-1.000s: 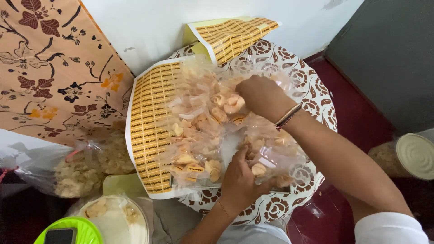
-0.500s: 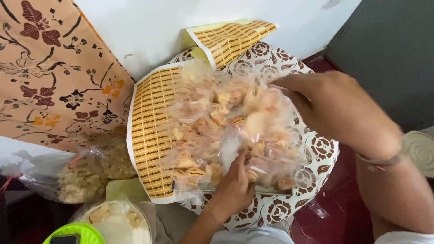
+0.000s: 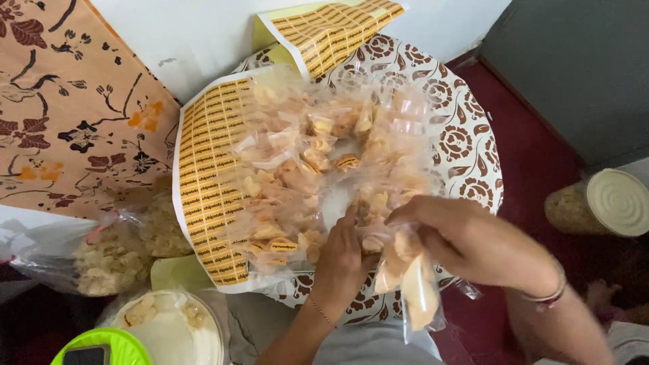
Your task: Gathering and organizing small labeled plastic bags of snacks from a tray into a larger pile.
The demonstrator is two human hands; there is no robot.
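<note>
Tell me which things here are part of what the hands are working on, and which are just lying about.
In hand:
right hand gripping a small snack bag
left hand on the pile of snack bags
label sheet
patterned tray

Lying about:
tin can
big cracker bags
green lid

The right hand [image 3: 473, 243] grips a small clear packet [image 3: 409, 284] of snacks, hanging at the tray's [image 3: 473, 145] near edge. The left hand [image 3: 341, 260] rests on the packet pile [image 3: 318, 169] (over a yellow label sheet [image 3: 206, 182]). A tin [image 3: 598, 203] stands well right.
</note>
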